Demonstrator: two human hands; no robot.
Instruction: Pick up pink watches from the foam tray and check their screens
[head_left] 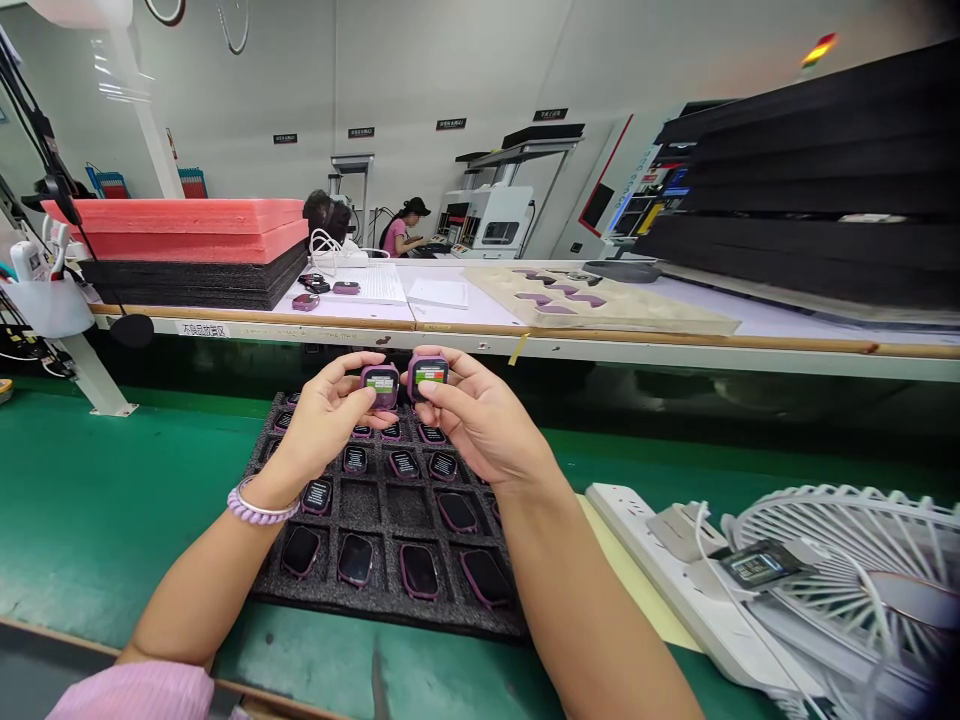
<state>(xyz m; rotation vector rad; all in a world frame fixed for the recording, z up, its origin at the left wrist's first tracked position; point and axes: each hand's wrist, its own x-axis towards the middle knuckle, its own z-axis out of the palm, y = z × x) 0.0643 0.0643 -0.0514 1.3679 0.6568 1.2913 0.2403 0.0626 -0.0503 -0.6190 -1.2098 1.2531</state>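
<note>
Hands raised over foam tray [379, 600]; left hand [324, 418] pinches one watch unit [381, 384], right hand [474, 415] pinches another [428, 372], screens lit; most tray pockets filled, a few empty; seemingly midway.

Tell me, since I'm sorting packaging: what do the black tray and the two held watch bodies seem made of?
The black tray looks like soft foam: matte, grainy, with cut pockets. The watch bodies, one in the left hand at, one in the right hand at, look like smooth purple plastic with glossy lit screens, probably glass.
</note>
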